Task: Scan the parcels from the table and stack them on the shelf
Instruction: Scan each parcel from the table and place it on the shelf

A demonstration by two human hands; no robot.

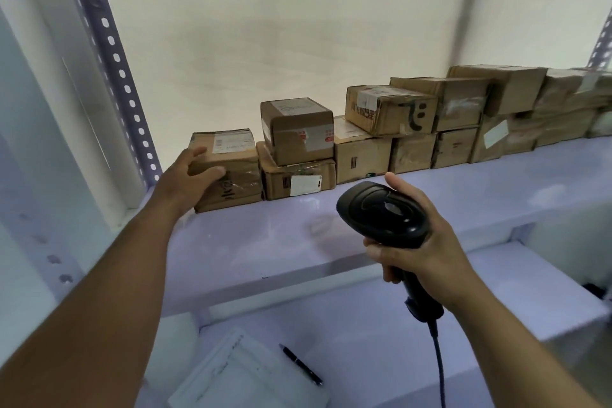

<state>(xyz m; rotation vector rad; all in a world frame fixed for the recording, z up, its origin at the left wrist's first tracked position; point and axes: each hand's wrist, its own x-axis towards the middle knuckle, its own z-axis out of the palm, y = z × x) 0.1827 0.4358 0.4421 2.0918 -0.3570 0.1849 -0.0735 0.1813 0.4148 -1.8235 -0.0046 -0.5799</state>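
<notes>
The left hand (188,175) grips the end parcel (231,172). Its fingers are curled over the parcel's upper left edge and its thumb is pressed against the front face. This brown cardboard box sits on the pale shelf (298,242), at the left end of a line of boxes. It carries a white label on top and dark handwriting on its front.

Touching the end parcel's right side is a flat parcel (298,179), and a smaller box (296,129) is stacked on top of that. Further right of the end parcel, the row of parcels (362,156) runs on two layers high along the back of the shelf. The farthest boxes are blurred, so their labels cannot be read.

To the left of the end parcel and just behind it, the perforated grey upright (122,83) of the rack rises.

In front of the end parcel and to its right, held clear of the shelf, the right hand (427,252) is wrapped around the handle of a black barcode scanner (384,212). The thumb lies along the scanner's head, and the head is turned toward the boxes. The scanner's cable (438,358) hangs down from the handle.

Below the end parcel, on a lower surface, a white notepad (245,374) lies with a dark pen (300,364) just beside its right edge.
</notes>
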